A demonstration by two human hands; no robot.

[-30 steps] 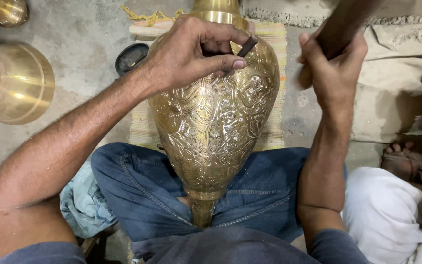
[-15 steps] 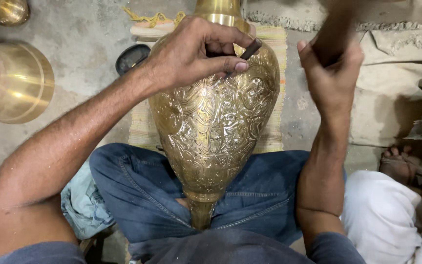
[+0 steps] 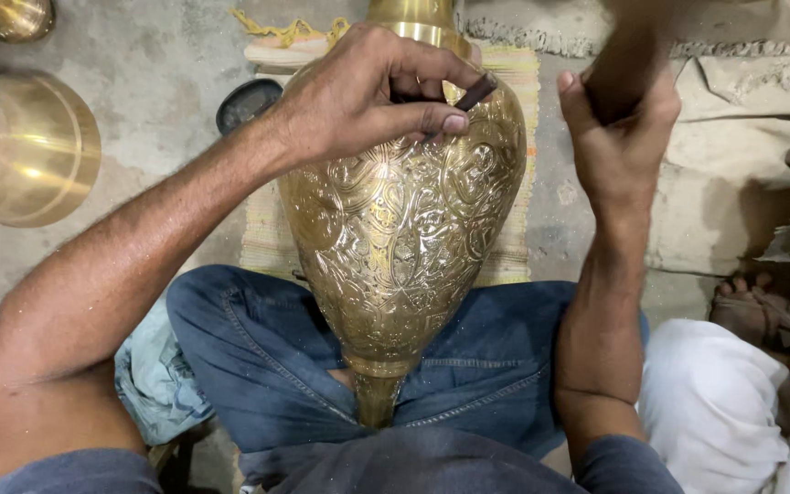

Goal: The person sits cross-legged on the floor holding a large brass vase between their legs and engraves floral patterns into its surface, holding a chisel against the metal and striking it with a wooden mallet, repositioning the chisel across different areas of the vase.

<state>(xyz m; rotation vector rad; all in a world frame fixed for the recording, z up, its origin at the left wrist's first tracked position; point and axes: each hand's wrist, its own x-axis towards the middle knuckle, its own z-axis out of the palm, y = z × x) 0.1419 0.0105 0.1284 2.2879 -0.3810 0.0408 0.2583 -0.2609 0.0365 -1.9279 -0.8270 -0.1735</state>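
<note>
On lap: 1 engraved brass vase (image 3: 404,229) | left hand (image 3: 349,96) grip clamped on 1 chisel (image 3: 475,92) | right hand (image 3: 619,137) grip clamped on 1 mallet (image 3: 628,55)

Large brass vase (image 3: 404,229) with engraved floral scrollwork, lying tilted across lap on blue jeans, narrow end toward body, small dark chisel (image 3: 474,93) tip-down on its upper shoulder, dark wooden mallet handle (image 3: 624,64) raised just beside it, blurred.
</note>
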